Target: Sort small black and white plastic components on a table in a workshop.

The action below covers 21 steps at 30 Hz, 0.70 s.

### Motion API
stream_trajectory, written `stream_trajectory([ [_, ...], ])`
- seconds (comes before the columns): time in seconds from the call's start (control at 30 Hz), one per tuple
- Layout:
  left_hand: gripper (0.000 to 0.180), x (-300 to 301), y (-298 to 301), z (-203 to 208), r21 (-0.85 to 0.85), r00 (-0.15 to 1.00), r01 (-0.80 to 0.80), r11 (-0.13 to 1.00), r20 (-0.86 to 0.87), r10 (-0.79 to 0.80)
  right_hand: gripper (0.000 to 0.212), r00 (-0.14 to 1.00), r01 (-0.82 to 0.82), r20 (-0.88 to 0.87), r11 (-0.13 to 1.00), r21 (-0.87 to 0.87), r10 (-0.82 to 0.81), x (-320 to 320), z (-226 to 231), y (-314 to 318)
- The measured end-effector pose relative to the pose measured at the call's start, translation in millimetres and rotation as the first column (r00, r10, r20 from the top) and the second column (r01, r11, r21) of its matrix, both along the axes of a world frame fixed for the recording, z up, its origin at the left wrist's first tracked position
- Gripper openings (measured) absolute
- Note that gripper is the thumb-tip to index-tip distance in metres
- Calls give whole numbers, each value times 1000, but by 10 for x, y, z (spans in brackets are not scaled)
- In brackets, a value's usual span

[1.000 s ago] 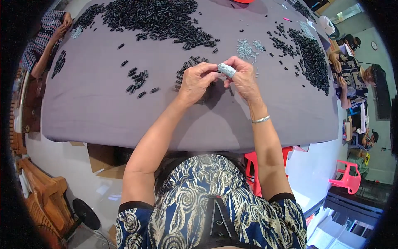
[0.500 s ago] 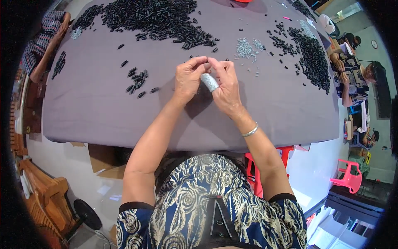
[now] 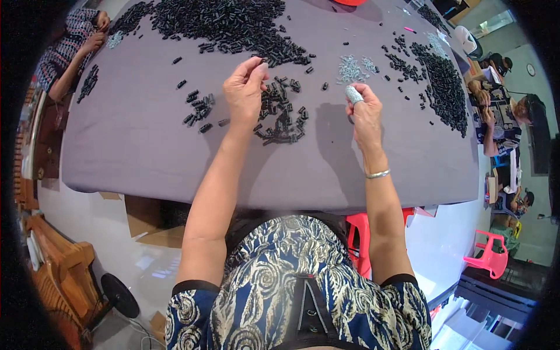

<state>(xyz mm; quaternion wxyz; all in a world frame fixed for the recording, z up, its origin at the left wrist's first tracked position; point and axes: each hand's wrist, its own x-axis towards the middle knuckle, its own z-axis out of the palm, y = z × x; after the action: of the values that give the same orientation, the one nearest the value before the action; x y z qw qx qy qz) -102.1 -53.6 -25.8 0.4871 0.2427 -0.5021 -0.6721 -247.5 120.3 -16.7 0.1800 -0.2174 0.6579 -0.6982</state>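
My left hand [image 3: 244, 87] is raised above the table, thumb and forefinger pinched on a small black cylindrical piece at the front edge of the big black heap [image 3: 216, 23]. Below and right of it lies a looser cluster of the same black pieces [image 3: 283, 116]. My right hand [image 3: 366, 114] is closed, its fingertips together; whatever they may hold is too small to make out. A whitish wrap [image 3: 353, 94] covers its thumb. Just beyond that hand is a small pile of pale, tiny pins [image 3: 351, 70].
A small group of black pieces [image 3: 199, 108] lies left of my left hand. Another black heap [image 3: 443, 87] is at the table's right. At the far left, another person's arm [image 3: 70, 73] rests on the table; more people sit at the right. A red stool [image 3: 359, 245] stands under the near edge.
My hands were together over the middle and are now apart. The left moved up and left toward the black heap, the right moved right toward the pale pins. The cluster between them is uncovered.
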Motion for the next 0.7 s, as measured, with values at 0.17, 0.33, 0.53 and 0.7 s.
stream_trajectory([
  [0.17,20,-10,-8,-7,-22,1000,-16,1000,17,17,7,987,-98,-105,978,184,119,37,-92,-147],
  [0.33,21,-13,-18,-37,-31,998,-31,999,54,33,14,929,-139,-290,942,306,231,22,-146,-345],
  [0.53,17,-34,5,-83,-41,995,3,999,95,1,23,595,-119,-714,919,376,369,2,-32,-632],
  [0.7,18,-45,62,-39,-97,988,25,995,157,-9,22,465,-97,-727,845,527,506,-24,-42,-743],
])
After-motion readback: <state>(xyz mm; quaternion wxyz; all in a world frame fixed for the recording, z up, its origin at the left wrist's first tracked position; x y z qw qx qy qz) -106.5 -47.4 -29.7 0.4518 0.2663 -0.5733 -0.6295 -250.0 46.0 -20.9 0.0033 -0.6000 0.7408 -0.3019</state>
